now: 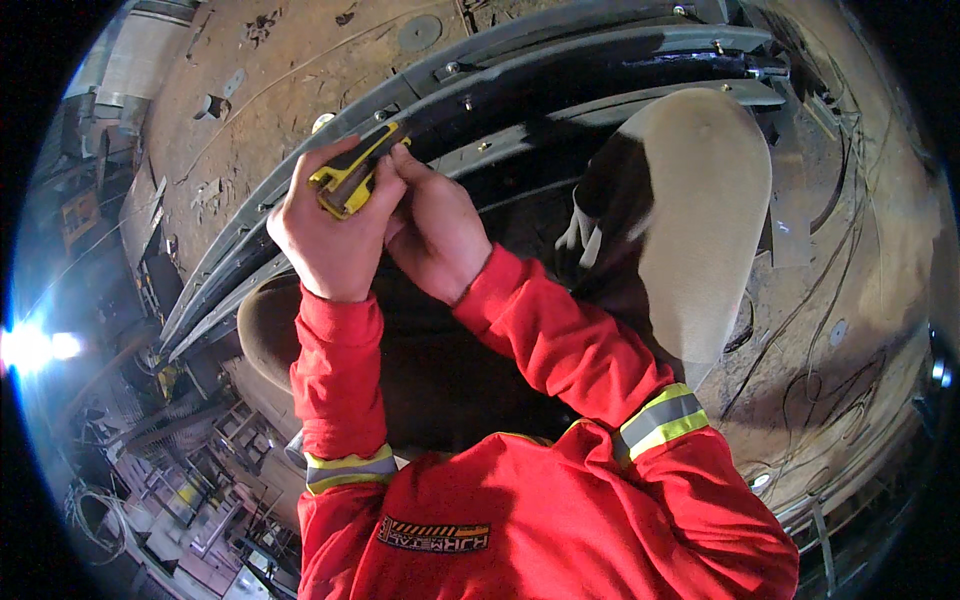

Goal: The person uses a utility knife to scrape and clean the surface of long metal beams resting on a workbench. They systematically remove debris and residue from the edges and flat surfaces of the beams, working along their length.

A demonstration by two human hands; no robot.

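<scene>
A yellow-and-black hand tool (pixel 350 178) rests in my left hand (pixel 325 235), the fingers wrapped round it and the thumb along its side. Its exact kind cannot be made out. Close beside it, my right hand (pixel 445 235) is closed, its thumb and fingertips at the tool's upper right end. Whatever those fingers pinch is hidden. Both hands are above long curved dark metal strips (pixel 540 75) set with bolts.
Rusty brown metal plate (pixel 290 75) spreads beyond the strips. My bent knee (pixel 705 150) rises at the right, with thin cables (pixel 850 260) past it. A bright lamp (pixel 30 347) shines at far left, above cluttered equipment (pixel 200 510).
</scene>
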